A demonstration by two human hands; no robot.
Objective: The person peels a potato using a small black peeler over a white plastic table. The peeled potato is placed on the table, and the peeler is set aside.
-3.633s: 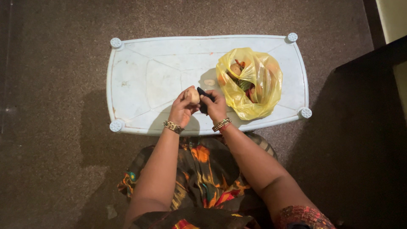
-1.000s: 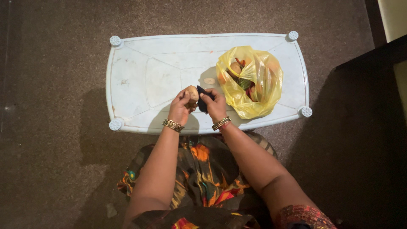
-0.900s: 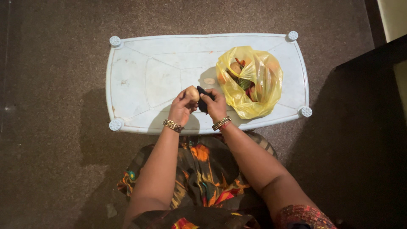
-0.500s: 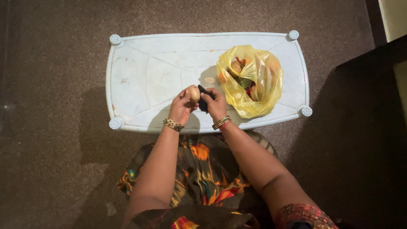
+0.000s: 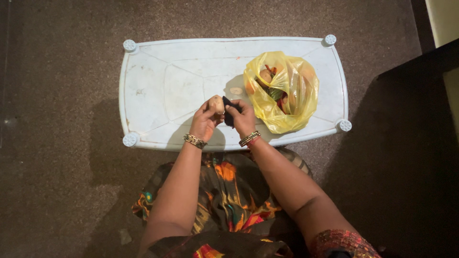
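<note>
change: against the earlier views almost nothing differs; both hands sit in the same spot over the near middle of the table, the potato has turned only slightly in the left fingers, and the dark tool keeps its place against the potato's right side. judged from this, the work on the potato's skin is slow, small-stroke work, still on the same potato.
floor: dull brown carpet [image 5: 62,143] all around, with a darker patch to the left of the person's lap.
table: low pale blue plastic table [image 5: 153,86], worn and scuffed, with round caps at its four corners.
left hand: left hand [image 5: 204,120] is closed around the potato, fingertips curled over its top and side; a stack of bangles [image 5: 195,141] sits on the wrist.
potato: small tan potato [image 5: 217,103], rounded, mostly pale skin, held just above the table's near middle, between the two hands; how much is peeled cannot be told.
tool: dark tool [image 5: 229,112], short and black, touching the potato's right side; its blade is too small to make out.
right hand: right hand [image 5: 243,119] grips the dark tool in closed fingers, thumb towards the potato; bangles on this wrist too.
slice: a small pale piece [image 5: 236,91] lies on the table just beyond the hands, beside the bag.
bag: crumpled yellow plastic bag [image 5: 296,95], open, with another potato and red and green vegetables inside.
far right: a dark piece of furniture [image 5: 416,143], well apart from the hands.
</note>
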